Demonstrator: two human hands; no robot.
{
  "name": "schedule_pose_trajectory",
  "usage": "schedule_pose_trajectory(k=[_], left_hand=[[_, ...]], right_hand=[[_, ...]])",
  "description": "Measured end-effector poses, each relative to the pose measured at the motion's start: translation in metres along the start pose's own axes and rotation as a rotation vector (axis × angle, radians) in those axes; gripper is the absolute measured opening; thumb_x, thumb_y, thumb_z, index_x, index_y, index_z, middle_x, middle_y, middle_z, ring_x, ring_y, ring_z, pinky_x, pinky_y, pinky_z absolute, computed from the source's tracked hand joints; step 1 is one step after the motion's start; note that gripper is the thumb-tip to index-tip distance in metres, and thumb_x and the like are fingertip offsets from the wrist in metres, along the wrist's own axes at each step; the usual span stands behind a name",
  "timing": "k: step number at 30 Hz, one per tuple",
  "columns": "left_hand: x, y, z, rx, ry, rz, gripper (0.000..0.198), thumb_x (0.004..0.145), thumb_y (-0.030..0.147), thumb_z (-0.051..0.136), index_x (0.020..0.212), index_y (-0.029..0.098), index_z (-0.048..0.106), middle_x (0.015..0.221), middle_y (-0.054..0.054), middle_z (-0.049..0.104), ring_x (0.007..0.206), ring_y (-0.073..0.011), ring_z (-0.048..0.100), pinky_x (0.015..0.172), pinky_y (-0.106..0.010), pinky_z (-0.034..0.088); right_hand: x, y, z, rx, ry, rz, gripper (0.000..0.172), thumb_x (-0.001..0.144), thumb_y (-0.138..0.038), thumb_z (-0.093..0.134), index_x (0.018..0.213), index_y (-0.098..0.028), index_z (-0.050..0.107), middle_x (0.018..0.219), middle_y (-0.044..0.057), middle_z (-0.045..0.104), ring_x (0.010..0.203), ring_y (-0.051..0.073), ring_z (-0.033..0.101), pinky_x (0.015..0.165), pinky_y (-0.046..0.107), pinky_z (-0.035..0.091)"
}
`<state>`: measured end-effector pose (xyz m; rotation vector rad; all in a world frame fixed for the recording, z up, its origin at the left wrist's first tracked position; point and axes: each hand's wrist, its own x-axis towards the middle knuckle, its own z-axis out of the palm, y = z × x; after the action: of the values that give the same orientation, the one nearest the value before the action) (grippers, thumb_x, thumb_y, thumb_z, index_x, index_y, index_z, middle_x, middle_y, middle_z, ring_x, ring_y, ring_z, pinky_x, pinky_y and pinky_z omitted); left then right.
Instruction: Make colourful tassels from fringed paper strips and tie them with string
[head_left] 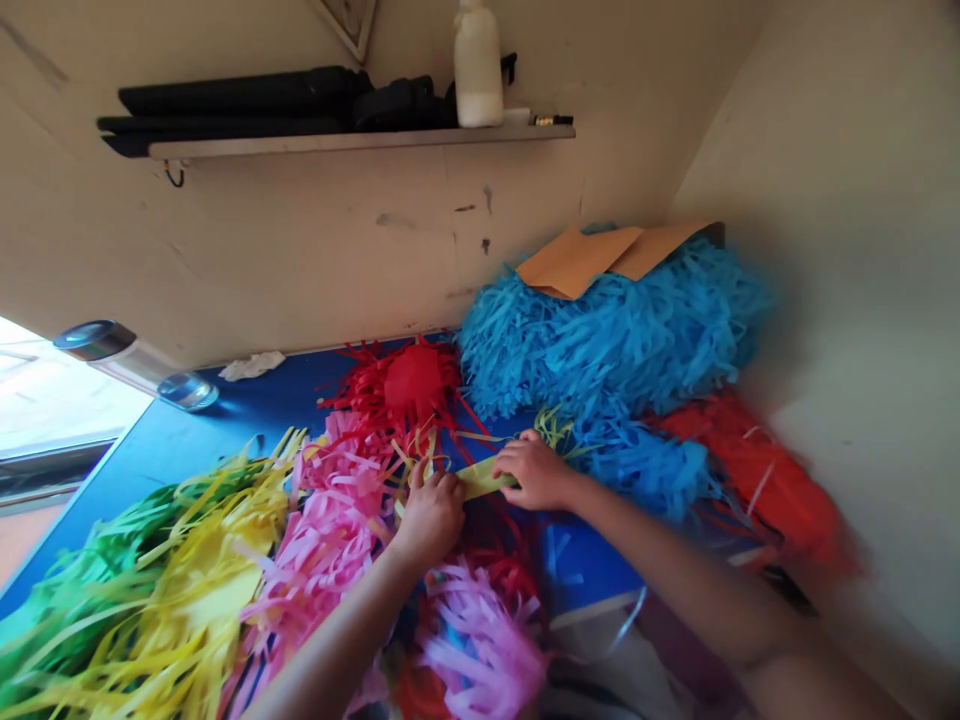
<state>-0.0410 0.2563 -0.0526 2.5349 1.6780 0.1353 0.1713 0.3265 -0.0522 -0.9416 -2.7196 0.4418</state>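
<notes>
A yellow-green paper strip with fringed ends [480, 478] stretches between my two hands, above the middle of the blue table [574, 565]. My left hand [433, 512] grips its left end, fingers curled over it. On the other end, my right hand [536, 472] is closed with the fingers bent round the paper. Loose yellow-green fringe sticks out past both hands. Just behind my hands lies a red fringed paper bundle [414, 378]. Pink fringed paper [330, 520] lies left of my left hand, and a lilac fringed bunch [484, 640] sits nearer to me.
Yellow [206, 575] and green fringed paper [112, 570] cover the table's left. A large blue fringed pile [607, 330] with orange-brown paper [581, 262] on top stands back right, beside red paper [757, 470]. A clear bottle [142, 368] leans at the left; a shelf [360, 143] hangs above.
</notes>
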Motion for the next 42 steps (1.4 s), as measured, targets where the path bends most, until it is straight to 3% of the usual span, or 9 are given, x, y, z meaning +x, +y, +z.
schedule_pose_trajectory(k=[3,7,13,19,25,31,36,38,42], left_hand=[[-0.001,-0.004,0.004,-0.069,0.064,-0.038,0.026,0.081,0.013,0.051,0.096,0.02,0.071,0.096,-0.008,0.073,0.099,-0.0248,0.064,0.114,-0.052,0.022],[-0.001,-0.008,0.005,-0.094,0.099,-0.063,0.025,0.081,0.018,0.055,0.1,0.023,0.071,0.099,-0.007,0.073,0.106,-0.0253,0.062,0.112,-0.05,0.027],[-0.007,-0.015,0.006,-0.093,0.088,-0.183,0.027,0.095,0.033,0.046,0.093,0.026,0.073,0.1,-0.006,0.073,0.101,-0.0225,0.061,0.098,-0.042,0.037],[0.003,-0.017,0.009,-0.02,0.074,-0.336,0.034,0.096,0.034,0.041,0.088,0.021,0.072,0.091,-0.008,0.074,0.101,-0.0262,0.06,0.091,-0.043,0.036],[0.012,-0.016,0.011,0.037,0.037,-0.366,0.032,0.093,0.035,0.045,0.084,0.019,0.071,0.087,-0.01,0.074,0.098,-0.028,0.062,0.089,-0.043,0.036],[0.008,-0.018,0.009,0.105,0.151,-0.338,0.026,0.091,0.031,0.052,0.111,0.022,0.067,0.105,-0.01,0.071,0.105,-0.0295,0.06,0.092,-0.045,0.037],[0.002,-0.02,0.01,0.135,0.232,0.052,0.02,0.087,0.015,0.057,0.094,0.028,0.071,0.101,-0.003,0.073,0.107,-0.0252,0.06,0.101,-0.046,0.032],[0.001,-0.019,0.01,0.116,0.256,0.069,0.019,0.086,0.014,0.057,0.092,0.027,0.071,0.097,-0.002,0.074,0.108,-0.0252,0.061,0.103,-0.048,0.031],[0.002,-0.014,0.007,0.075,0.273,0.038,0.015,0.086,0.021,0.058,0.093,0.024,0.071,0.096,-0.003,0.075,0.112,-0.0264,0.06,0.104,-0.05,0.03]], right_hand=[[0.001,-0.008,0.005,-0.02,0.024,-0.052,0.033,0.079,-0.028,0.066,0.111,-0.018,0.067,0.115,0.009,0.069,0.106,0.025,0.059,0.093,0.039,0.028],[0.007,-0.005,0.012,-0.044,-0.02,0.006,0.015,0.087,-0.022,0.058,0.091,-0.018,0.072,0.098,0.007,0.072,0.096,0.021,0.06,0.088,0.037,0.03],[0.008,0.015,0.018,-0.014,0.013,0.143,0.014,0.091,-0.03,0.063,0.089,-0.023,0.075,0.101,0.003,0.071,0.095,0.018,0.059,0.082,0.034,0.032],[0.017,0.017,0.023,-0.04,0.038,0.28,0.02,0.09,-0.032,0.063,0.078,-0.019,0.073,0.089,0.005,0.07,0.088,0.019,0.059,0.076,0.031,0.034],[0.024,0.016,0.025,-0.065,0.041,0.325,0.02,0.085,-0.034,0.067,0.071,-0.02,0.07,0.085,0.004,0.069,0.086,0.02,0.059,0.074,0.031,0.036],[0.022,0.012,0.016,-0.102,0.103,0.357,0.019,0.086,-0.037,0.067,0.086,-0.019,0.07,0.093,0.007,0.069,0.091,0.023,0.058,0.082,0.037,0.036],[0.015,0.006,0.004,-0.162,0.06,-0.061,0.01,0.089,-0.033,0.065,0.09,-0.025,0.07,0.101,0.002,0.07,0.108,0.023,0.051,0.102,0.047,0.022],[0.014,0.006,0.005,-0.226,0.03,-0.188,0.012,0.091,-0.029,0.062,0.086,-0.022,0.07,0.093,0.003,0.071,0.103,0.023,0.052,0.102,0.05,0.02],[0.021,0.008,0.012,-0.325,0.017,-0.212,0.02,0.094,-0.019,0.051,0.085,-0.018,0.069,0.087,0.006,0.07,0.094,0.021,0.053,0.101,0.047,0.022]])
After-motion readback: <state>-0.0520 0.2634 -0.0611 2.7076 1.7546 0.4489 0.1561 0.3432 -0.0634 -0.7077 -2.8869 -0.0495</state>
